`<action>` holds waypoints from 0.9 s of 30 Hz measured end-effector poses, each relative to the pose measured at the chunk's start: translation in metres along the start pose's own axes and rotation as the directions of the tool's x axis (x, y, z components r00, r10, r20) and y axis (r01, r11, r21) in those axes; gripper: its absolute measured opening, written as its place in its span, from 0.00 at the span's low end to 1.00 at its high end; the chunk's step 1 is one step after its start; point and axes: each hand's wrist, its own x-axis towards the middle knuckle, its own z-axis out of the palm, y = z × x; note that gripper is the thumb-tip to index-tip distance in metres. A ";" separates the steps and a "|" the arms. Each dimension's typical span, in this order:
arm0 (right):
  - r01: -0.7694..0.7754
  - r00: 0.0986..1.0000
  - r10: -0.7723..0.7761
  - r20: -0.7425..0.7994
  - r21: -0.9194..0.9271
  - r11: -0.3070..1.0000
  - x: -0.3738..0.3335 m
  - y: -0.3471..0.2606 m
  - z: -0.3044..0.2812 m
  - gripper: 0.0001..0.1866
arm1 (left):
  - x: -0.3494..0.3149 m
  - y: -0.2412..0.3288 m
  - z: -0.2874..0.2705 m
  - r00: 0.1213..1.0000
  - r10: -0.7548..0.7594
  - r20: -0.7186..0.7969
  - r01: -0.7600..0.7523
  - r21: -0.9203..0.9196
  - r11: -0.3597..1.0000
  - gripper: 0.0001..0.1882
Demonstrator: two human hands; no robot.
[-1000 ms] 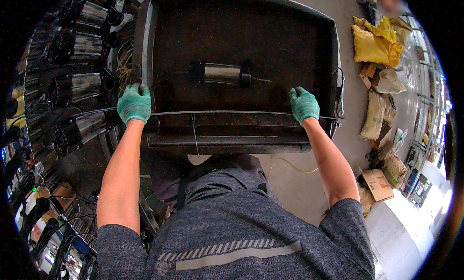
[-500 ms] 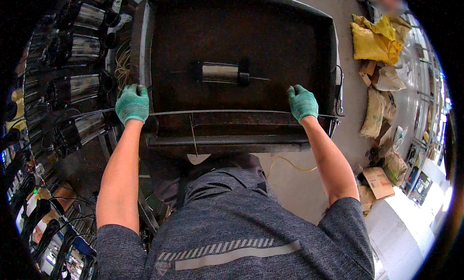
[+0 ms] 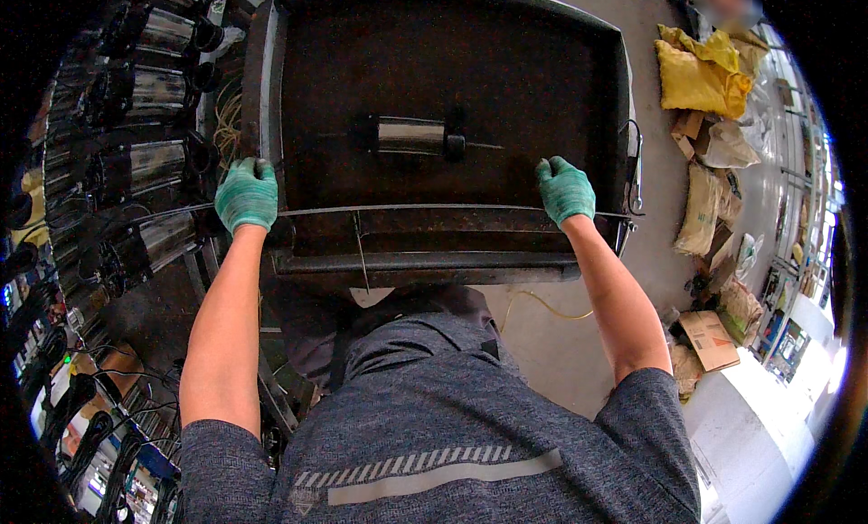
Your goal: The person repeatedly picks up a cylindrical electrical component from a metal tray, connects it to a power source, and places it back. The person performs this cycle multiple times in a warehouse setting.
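A thin, dark metal rod (image 3: 407, 207) runs crosswise over the near part of a deep, dark metal tub (image 3: 269, 81). My left hand (image 3: 247, 196), in a green knit glove, is closed around the rod at the tub's left wall. Also gloved in green, my right hand (image 3: 568, 190) is closed on the same rod near the right wall. Farther in, a shiny metal cylinder (image 3: 411, 135) with black ends lies sideways, and a thin shaft sticks out to its right. I cannot tell whether liquid surrounds it. A thin wire (image 3: 363, 253) hangs from the rod over the tub's near edge.
At the left stand several similar metal cylinders (image 3: 158, 167) with black ends. Yellow sacks (image 3: 705, 76), pale sacks (image 3: 699, 212) and a cardboard box (image 3: 708, 339) lie on the floor at the right. A yellow hose (image 3: 551, 311) curves across the floor near my body.
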 end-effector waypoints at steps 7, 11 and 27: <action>-0.009 1.000 0.009 0.012 0.007 1.000 0.001 0.001 0.001 0.22 | 0.000 0.000 0.001 1.000 -0.008 0.011 0.008 -0.004 1.000 0.17; -0.007 1.000 0.007 0.001 0.013 1.000 0.000 0.001 0.001 0.22 | -0.002 -0.001 0.000 1.000 0.002 -0.013 -0.002 -0.019 1.000 0.17; -0.037 0.998 0.036 0.043 0.025 0.999 -0.005 -0.006 -0.010 0.22 | -0.003 0.000 0.002 0.998 0.021 -0.064 -0.022 -0.028 0.999 0.18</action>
